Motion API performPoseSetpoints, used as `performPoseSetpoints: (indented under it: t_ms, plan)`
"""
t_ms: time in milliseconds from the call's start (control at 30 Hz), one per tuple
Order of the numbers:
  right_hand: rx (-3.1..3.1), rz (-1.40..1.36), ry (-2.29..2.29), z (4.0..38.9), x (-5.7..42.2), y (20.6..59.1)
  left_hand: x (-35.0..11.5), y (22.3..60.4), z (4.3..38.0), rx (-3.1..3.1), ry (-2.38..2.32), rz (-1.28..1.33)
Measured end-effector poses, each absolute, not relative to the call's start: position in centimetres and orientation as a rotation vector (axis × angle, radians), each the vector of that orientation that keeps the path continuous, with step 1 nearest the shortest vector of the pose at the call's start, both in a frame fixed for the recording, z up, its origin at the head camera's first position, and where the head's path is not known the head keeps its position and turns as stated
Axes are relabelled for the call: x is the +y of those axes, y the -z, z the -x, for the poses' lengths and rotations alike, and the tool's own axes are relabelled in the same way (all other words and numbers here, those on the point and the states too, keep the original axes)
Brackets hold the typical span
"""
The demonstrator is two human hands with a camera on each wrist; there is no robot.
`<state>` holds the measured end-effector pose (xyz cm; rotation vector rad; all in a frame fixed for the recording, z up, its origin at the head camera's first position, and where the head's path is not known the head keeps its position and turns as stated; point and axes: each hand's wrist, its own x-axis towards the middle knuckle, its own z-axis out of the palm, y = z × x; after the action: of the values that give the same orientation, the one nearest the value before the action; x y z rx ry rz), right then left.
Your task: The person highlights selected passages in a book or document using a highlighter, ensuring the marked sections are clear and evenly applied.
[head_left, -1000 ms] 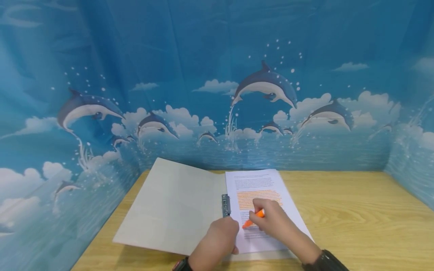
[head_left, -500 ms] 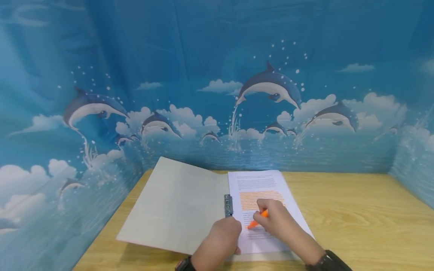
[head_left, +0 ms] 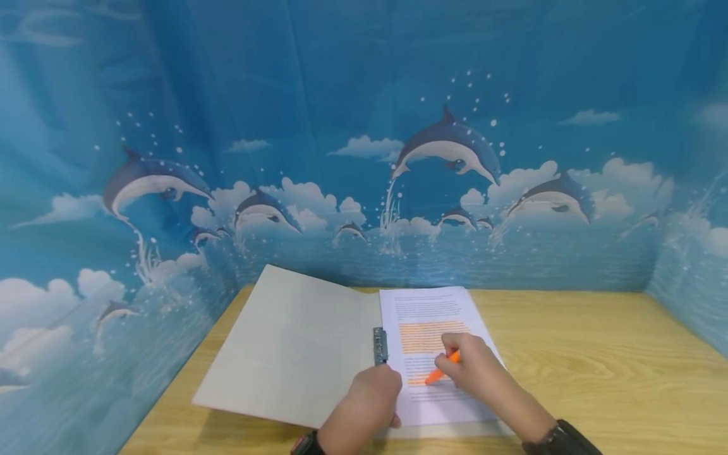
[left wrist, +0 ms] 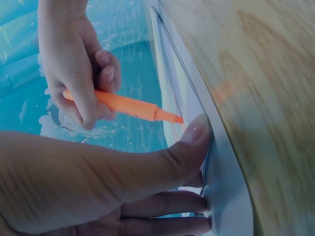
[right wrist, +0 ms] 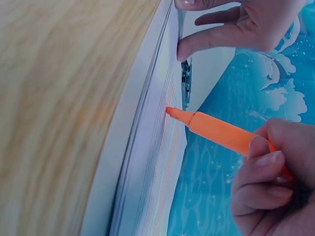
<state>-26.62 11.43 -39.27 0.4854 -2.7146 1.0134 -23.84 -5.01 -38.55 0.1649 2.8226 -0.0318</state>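
Observation:
An orange highlighter is pinched in my right hand, its tip right at a line of text on the printed page. Orange strokes cover a block of text in the page's middle, with shorter strokes lower down beside the tip. My left hand rests on the left part of the page near its lower edge. In the left wrist view its thumb stretches out onto the paper, with straight fingers touching it further along. The right wrist view shows the highlighter slanted to the page, between thumb and curled fingers.
The page lies in an open folder whose pale cover spreads out left, slightly raised off the wooden table. A metal clip sits at the folder's spine, just beyond my left hand. A dolphin-printed blue backdrop rises behind.
My right hand has moved the highlighter rightward along the text line, and an orange stroke now shows behind its tip. The left hand stays in place on the page.

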Motion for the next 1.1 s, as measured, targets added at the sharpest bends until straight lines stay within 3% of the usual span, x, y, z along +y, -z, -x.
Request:
performPoseSetpoints:
  t_ms: [1100]
  plan:
    - [-2.826,-0.292,-1.019,26.3,17.4,38.6,-5.2,39.1,23.8,2.859,0.021,-0.193]
